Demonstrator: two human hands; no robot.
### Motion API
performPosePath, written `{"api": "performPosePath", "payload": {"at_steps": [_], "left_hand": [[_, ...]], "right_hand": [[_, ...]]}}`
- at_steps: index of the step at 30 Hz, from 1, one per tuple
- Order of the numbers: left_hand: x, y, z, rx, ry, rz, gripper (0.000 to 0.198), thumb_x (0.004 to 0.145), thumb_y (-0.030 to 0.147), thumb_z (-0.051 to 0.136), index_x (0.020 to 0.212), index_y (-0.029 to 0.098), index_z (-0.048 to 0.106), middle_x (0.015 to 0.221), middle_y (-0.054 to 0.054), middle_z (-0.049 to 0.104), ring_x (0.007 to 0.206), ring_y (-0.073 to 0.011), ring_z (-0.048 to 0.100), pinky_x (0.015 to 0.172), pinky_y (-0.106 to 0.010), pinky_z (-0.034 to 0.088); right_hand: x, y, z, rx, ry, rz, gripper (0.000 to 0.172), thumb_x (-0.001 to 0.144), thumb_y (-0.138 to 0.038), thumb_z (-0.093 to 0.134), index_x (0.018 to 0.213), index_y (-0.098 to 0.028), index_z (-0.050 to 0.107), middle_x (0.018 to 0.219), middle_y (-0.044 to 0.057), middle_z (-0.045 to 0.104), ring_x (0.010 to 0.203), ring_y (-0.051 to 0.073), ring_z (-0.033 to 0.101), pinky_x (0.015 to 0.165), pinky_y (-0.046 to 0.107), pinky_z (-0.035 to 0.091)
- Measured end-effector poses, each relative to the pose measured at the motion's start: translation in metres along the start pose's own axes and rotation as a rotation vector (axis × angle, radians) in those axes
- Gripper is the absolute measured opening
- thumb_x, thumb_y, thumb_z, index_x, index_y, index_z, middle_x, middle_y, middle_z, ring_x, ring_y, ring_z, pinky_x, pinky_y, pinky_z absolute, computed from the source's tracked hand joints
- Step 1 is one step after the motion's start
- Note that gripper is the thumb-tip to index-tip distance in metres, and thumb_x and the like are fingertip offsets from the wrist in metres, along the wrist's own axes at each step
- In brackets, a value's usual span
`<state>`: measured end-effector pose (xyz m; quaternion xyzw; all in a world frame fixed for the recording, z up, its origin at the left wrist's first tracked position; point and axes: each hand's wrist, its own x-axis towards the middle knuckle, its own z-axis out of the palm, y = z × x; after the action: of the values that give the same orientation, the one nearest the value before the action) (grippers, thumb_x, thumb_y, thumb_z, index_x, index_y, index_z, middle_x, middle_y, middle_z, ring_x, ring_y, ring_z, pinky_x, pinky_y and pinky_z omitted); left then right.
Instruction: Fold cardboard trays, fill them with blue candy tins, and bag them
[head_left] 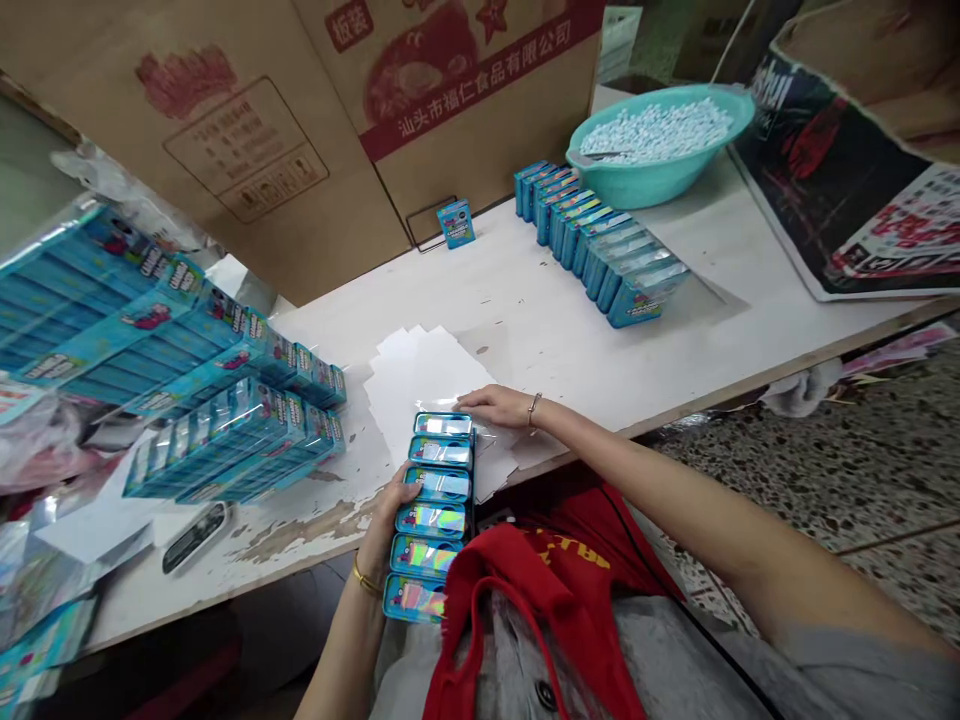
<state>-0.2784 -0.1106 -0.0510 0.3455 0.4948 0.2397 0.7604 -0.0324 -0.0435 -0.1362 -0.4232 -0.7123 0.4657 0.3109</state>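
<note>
My left hand (389,512) is closed round the side of a row of several small blue candy boxes (431,520), its thumb lying over one of them. The row runs from my apron up toward the table, its windowed ends facing up. At the row's far end, my right hand (501,405) has its fingers together on clear plastic film (491,435); the exact grip is partly hidden. Under the film and that hand, white cards (420,365) lie fanned out on the table.
Stacked wrapped blue boxes (225,430) stand at the left beside a black-and-white device (195,537). One blue box (456,223) stands against a large carton (292,130). Farther right are a row of blue boxes (592,245) and a turquoise basin (645,185) of small pale pieces.
</note>
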Motion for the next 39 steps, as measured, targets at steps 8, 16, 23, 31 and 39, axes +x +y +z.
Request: {"api": "performPosePath", "payload": {"at_steps": [8,16,23,31,39], "left_hand": [[0.006,0.006,0.009,0.040,-0.001,0.058,0.063,0.066,0.028,0.068,0.125,0.017,0.052,0.103,-0.009,0.068,0.082,-0.0237,0.067,0.071,-0.030,0.052],[0.019,0.014,0.014,0.037,-0.002,0.010,0.061,0.066,0.032,0.067,0.123,0.015,0.052,0.101,-0.010,0.069,0.076,-0.0215,0.066,0.065,-0.028,0.051],[0.032,0.018,0.017,0.152,0.004,0.130,0.072,0.064,0.029,0.067,0.132,0.016,0.047,0.115,-0.010,0.065,0.095,-0.0259,0.064,0.077,-0.032,0.051],[0.022,0.018,0.017,0.489,-0.002,0.188,0.077,0.064,0.026,0.070,0.137,0.022,0.045,0.133,-0.005,0.055,0.121,-0.0294,0.050,0.103,-0.040,0.039],[0.019,0.021,0.016,0.538,-0.003,0.273,0.083,0.059,0.025,0.075,0.137,0.021,0.046,0.137,-0.005,0.052,0.127,-0.0303,0.044,0.108,-0.040,0.033]], "right_hand": [[0.006,-0.016,-0.004,-0.008,0.111,-0.094,0.026,0.090,-0.028,0.049,0.098,-0.018,0.071,0.101,0.005,0.071,0.096,0.017,0.063,0.085,0.029,0.046],[0.006,-0.031,-0.032,-0.205,0.221,-0.288,0.023,0.089,-0.026,0.051,0.095,-0.018,0.072,0.097,0.006,0.072,0.093,0.018,0.062,0.087,0.033,0.046],[0.012,-0.019,-0.046,-0.180,0.118,-0.134,0.021,0.086,-0.025,0.053,0.093,-0.021,0.073,0.101,0.005,0.072,0.098,0.018,0.064,0.087,0.032,0.048],[0.010,-0.012,-0.028,-0.208,0.104,-0.066,0.020,0.085,-0.025,0.055,0.092,-0.023,0.073,0.107,0.005,0.071,0.102,0.019,0.063,0.091,0.035,0.049],[0.016,-0.012,-0.025,-0.274,-0.008,-0.106,0.019,0.084,-0.023,0.053,0.086,-0.023,0.072,0.096,0.003,0.073,0.095,0.020,0.064,0.084,0.032,0.049]]}}
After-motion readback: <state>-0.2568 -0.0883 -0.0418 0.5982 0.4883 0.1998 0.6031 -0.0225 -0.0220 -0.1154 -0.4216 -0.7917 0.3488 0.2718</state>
